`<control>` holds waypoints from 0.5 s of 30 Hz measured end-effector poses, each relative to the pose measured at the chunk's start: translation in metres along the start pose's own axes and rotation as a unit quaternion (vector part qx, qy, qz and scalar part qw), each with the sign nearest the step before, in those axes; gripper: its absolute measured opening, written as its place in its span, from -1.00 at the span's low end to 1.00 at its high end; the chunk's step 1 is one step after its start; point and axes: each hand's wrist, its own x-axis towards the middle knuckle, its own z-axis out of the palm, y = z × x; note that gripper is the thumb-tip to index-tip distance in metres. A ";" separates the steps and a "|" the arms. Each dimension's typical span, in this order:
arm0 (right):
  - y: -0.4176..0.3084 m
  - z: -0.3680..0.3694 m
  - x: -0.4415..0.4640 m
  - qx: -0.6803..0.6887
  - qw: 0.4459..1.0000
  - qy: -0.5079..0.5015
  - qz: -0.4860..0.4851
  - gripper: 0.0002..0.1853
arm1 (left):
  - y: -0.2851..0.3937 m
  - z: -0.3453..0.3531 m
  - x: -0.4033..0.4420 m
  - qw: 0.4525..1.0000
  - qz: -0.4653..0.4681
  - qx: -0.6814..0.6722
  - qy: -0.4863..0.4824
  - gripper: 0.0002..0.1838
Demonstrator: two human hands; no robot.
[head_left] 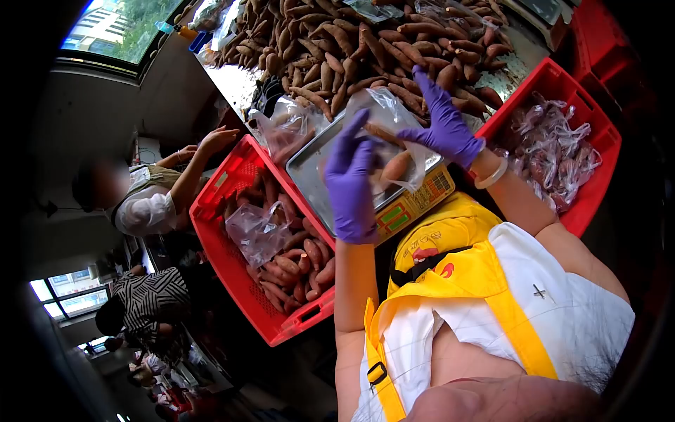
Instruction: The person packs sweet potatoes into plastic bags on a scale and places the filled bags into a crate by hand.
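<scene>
My left hand (351, 184), in a purple glove, hovers over the left side of a scale's metal tray (307, 172), fingers apart. On the right, my right hand (450, 126) is gloved the same way, with thumb and fingers spread wide along the edge of a clear plastic bag (415, 156). Between the two hands the bag lies on the scale, and a sweet potato (397, 166) shows inside. Whether either hand touches the bag is hard to make out. The scale's yellow keypad and green display panel (415, 204) face my body.
A large heap of sweet potatoes (337, 42) covers the table behind the scale. Left stands a red crate (232, 271) of loose sweet potatoes; right, another red crate (601, 165) holds bagged ones. A filled bag (285, 130) sits beside the scale. A co-worker (151, 197) stands at left.
</scene>
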 end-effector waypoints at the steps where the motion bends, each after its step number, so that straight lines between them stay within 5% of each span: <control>1: 0.014 0.017 -0.009 -0.031 0.999 -0.022 0.005 0.19 | -0.005 0.016 0.002 0.998 -0.011 -0.028 -0.064 -0.61; 3: 0.032 0.020 -0.015 -0.044 0.987 -0.124 0.093 0.22 | 0.003 0.027 -0.005 0.995 -0.040 -0.044 -0.080 -0.59; 7: 0.025 -0.007 -0.024 0.126 0.979 -0.126 0.103 0.33 | -0.013 -0.033 -0.012 0.998 0.025 -0.003 0.060 -0.56; 9: 0.042 0.000 -0.045 -0.027 0.983 -0.176 -0.033 0.45 | -0.014 -0.032 -0.016 0.997 0.017 -0.013 0.080 -0.55; 11: 0.040 0.018 -0.072 0.062 0.974 -0.217 -0.015 0.60 | -0.015 -0.004 -0.020 0.998 0.039 -0.003 0.041 -0.53; 12: 0.041 0.043 -0.081 0.056 0.974 -0.220 -0.014 0.49 | -0.022 0.009 -0.021 0.999 0.029 -0.036 0.003 -0.52; 14: 0.018 0.072 -0.073 0.269 0.940 -0.207 0.030 0.18 | -0.051 0.036 -0.024 0.996 0.064 0.005 -0.061 -0.53; 15: -0.028 0.055 -0.057 0.412 0.880 -0.151 0.181 -0.03 | -0.070 0.046 -0.031 0.992 0.064 0.052 -0.093 -0.50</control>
